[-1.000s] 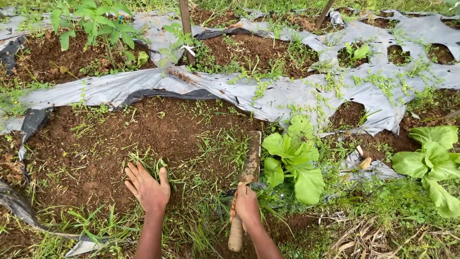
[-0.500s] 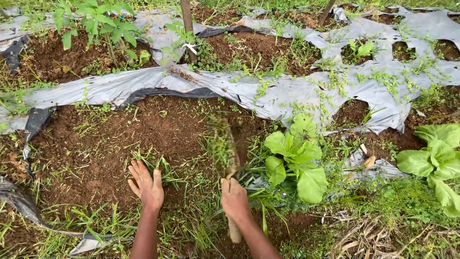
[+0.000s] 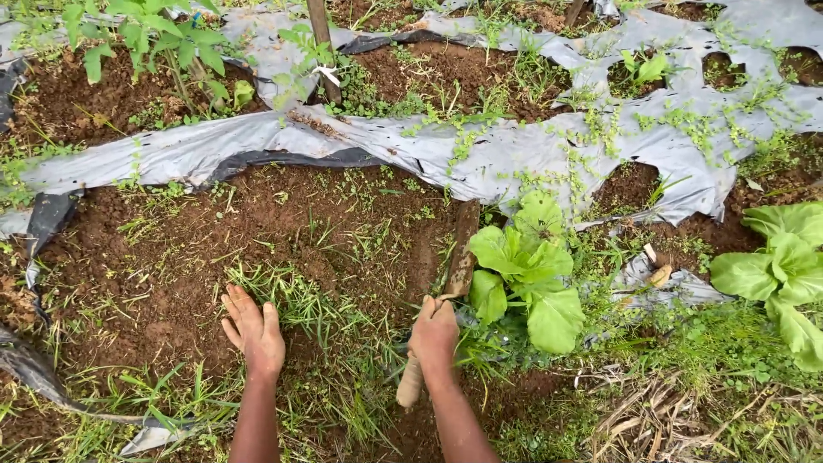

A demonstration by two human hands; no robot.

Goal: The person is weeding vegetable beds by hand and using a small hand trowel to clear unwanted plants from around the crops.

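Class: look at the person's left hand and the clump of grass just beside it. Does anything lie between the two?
Nothing visible does. The left hand rests flat on soil, and the grass clump begins right at its fingers. The right hand grips the wooden-handled tool farther over.

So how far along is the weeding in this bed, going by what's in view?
Done: bare brown soil shows across the far part of the bed. In hand: the right hand grips a wooden-handled blade dug in beside the leafy green plant; the left hand rests flat on the soil by a grass clump. Left: grass along the near edge.
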